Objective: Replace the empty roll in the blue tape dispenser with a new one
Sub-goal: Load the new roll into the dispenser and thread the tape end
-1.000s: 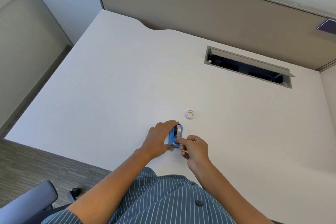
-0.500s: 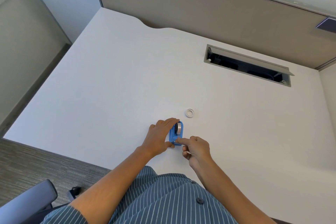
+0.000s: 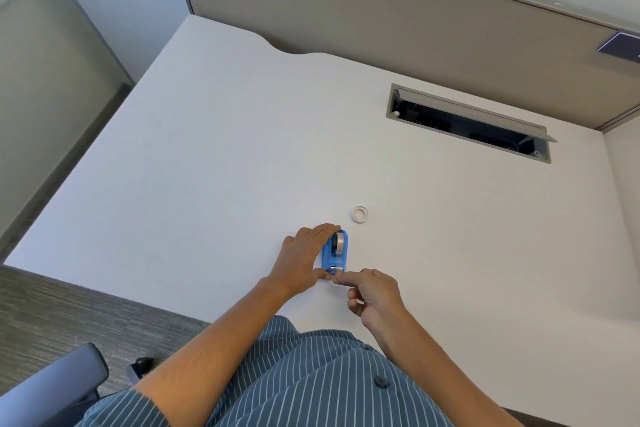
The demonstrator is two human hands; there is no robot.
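The blue tape dispenser stands on the white desk near its front edge, with a roll of tape seated in its far end. My left hand grips the dispenser from the left, fingers over the top and thumb at the near end. My right hand is just below the dispenser's near end, forefinger and thumb pinched at the cutter; whether a tape end is between them I cannot tell. A small white empty core lies flat on the desk just beyond the dispenser, to its right.
A cable hatch with its lid raised is set into the desk at the back right. A beige partition runs along the far edge. The arm of a chair shows at the lower left, over carpet.
My right hand has slid back from on top of the dispenser to its near end, uncovering the cutter. My left hand keeps its grip.
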